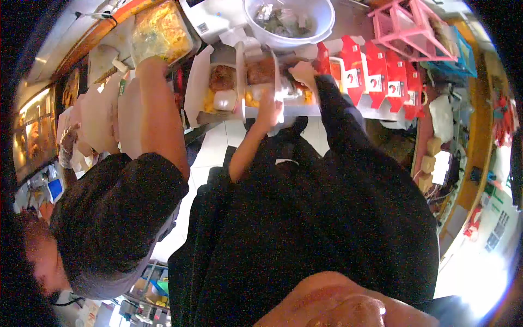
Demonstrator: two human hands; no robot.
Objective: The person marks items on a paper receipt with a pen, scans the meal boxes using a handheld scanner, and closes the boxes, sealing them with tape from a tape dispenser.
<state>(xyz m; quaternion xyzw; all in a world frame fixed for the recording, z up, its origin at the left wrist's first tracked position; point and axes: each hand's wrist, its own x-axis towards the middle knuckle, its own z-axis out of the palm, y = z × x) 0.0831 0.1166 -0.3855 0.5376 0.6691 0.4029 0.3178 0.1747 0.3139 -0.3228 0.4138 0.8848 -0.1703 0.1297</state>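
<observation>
Here we are over a packed bench (302,111), where open food boxes (197,90) stand side by side, brown food (222,78) towards the back, a pale piece (225,100) and yellow bits (208,102) nearer the front. The left hand (267,111) is low at the near side of the boxes, its fingers loosely bent beside a small white patch; whether they grip it, or how wide they are open, cannot be told. The right hand (305,75) is in over the box at the right of the open ones, palm down, close by the red cartons (376,82); its fingertips are lost in the blur, so their opening and any hold cannot be told either. It's tight in there, and that's the danger: a sleeve (340,111) so near the cartons could nudge one and send a lean down the line. The tall flaps could catch a wrist and tip a box, spilling the yellow bits, and a box pulled over the near edge could drop. Off to the left, a co-worker's hand (152,68) is at a bag of yellow food (163,35); that forearm crosses beside the upright flaps, so a sideways bump could crush one. Behind it all sits a white basin (294,41).
</observation>
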